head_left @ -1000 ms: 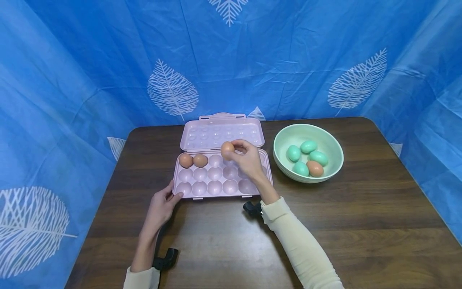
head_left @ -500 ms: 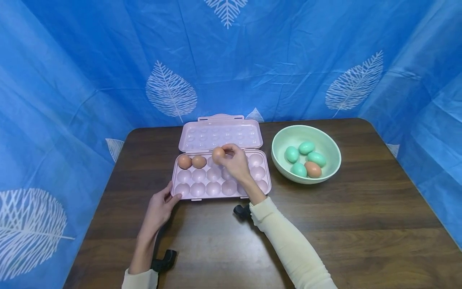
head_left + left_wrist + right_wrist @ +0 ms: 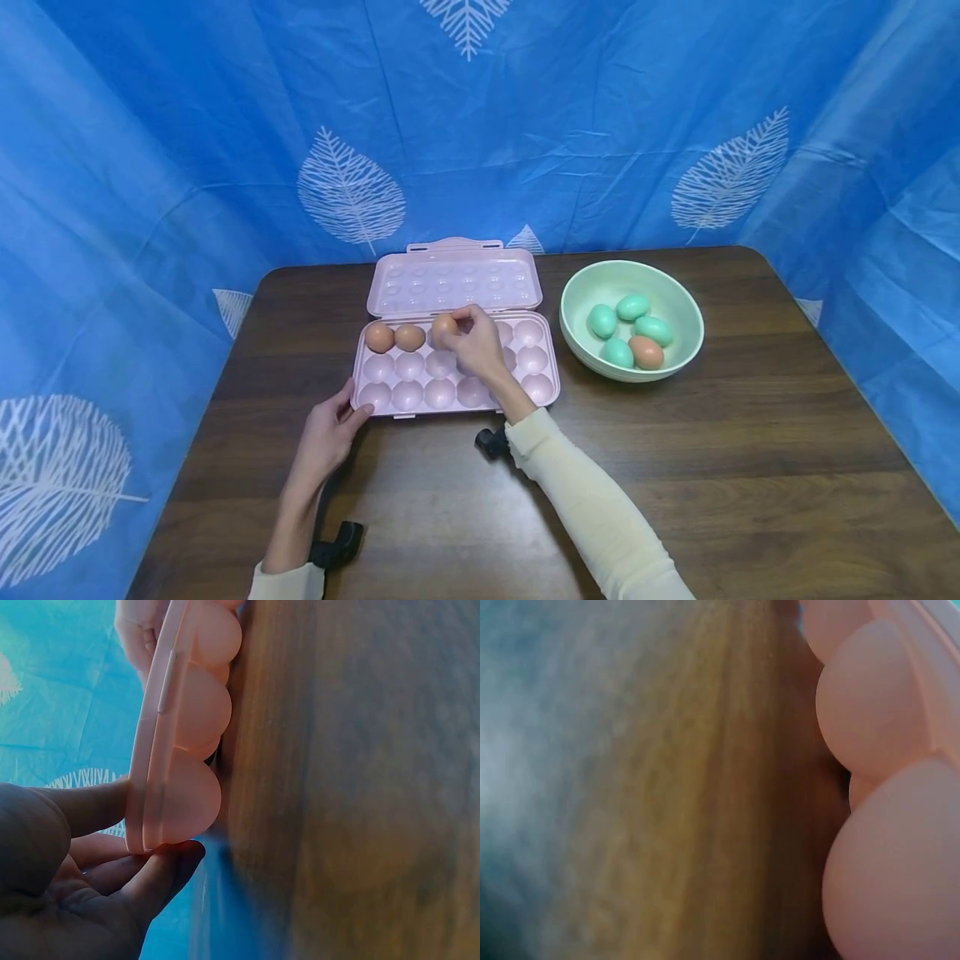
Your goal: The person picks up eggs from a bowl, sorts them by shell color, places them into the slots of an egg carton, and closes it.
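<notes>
A pink egg carton lies on the table with its lid folded back. My left hand grips its near left corner; in the left wrist view the thumb is at the rim and fingers reach under a cup. My right hand pinches a brown egg at the third cup of the back row. Two brown eggs, one at the corner and one beside it, sit in that row's left cups. The right wrist view shows only cup undersides, with the hand out of sight.
Right of the carton stands a light green bowl with several green eggs and one brown egg. A blue leaf-print curtain hangs behind the brown wooden table. Black wrist mounts jut from both forearms.
My right hand has moved left with the brown egg and come down to the third back-row cup. My left hand keeps its grip on the corner. The view has shifted slightly.
</notes>
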{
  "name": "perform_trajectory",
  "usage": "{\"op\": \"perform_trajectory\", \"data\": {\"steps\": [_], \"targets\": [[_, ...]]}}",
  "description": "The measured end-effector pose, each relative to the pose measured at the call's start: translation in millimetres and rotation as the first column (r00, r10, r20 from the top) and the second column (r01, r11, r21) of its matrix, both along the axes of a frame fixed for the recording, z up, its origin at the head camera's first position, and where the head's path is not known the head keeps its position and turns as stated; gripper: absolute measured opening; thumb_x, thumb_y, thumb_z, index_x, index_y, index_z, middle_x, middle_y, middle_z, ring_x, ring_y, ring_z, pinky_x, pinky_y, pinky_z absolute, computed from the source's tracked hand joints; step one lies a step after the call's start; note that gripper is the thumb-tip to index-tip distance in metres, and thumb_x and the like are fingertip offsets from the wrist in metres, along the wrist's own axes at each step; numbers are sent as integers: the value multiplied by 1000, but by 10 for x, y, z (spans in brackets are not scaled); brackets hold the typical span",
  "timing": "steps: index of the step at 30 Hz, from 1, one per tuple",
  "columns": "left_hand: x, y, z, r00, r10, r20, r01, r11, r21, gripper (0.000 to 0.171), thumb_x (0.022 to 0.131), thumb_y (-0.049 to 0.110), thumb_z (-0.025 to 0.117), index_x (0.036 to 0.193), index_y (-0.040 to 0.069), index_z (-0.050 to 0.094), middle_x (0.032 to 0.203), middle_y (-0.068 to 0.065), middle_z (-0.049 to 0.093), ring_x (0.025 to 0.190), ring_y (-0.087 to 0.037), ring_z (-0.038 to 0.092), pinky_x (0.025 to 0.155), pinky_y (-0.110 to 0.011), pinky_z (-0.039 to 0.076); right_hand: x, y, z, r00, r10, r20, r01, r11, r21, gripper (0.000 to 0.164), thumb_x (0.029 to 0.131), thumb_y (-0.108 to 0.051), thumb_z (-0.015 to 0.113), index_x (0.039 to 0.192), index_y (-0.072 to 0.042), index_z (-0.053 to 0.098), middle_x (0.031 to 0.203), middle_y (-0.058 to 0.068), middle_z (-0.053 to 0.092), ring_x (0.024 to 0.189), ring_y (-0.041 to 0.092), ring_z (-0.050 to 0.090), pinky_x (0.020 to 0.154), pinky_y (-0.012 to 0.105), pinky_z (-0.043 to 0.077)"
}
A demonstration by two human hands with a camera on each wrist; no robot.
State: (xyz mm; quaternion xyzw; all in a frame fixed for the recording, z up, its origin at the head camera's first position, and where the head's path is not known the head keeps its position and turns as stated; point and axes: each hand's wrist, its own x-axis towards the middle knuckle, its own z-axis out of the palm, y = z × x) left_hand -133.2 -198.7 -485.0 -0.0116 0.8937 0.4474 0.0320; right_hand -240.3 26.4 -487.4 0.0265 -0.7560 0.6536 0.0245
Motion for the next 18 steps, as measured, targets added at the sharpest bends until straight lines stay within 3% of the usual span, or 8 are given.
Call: {"op": "perform_trajectory", "data": {"steps": [10, 18], "targets": [[-6, 1, -8, 998, 28, 49, -28, 1000, 0, 59, 90, 18, 59, 137, -6, 31, 141, -22, 31, 125, -30, 36, 96, -36, 38, -37, -104, -11, 998, 20, -64, -11, 990, 141, 32, 72, -1, 71, 100, -2, 56, 101, 8, 59, 97, 18, 56, 84, 23, 46], [-2, 2, -20, 1000, 20, 10, -20, 1000, -7, 60, 89, 17, 60, 136, -8, 32, 138, -24, 33, 122, -30, 39, 93, -34, 39, -61, -142, -48, 996, 45, -82, -35, 992, 121, 40, 72, 1, 71, 108, 0, 53, 107, 10, 55, 99, 20, 55, 82, 24, 47]]}}
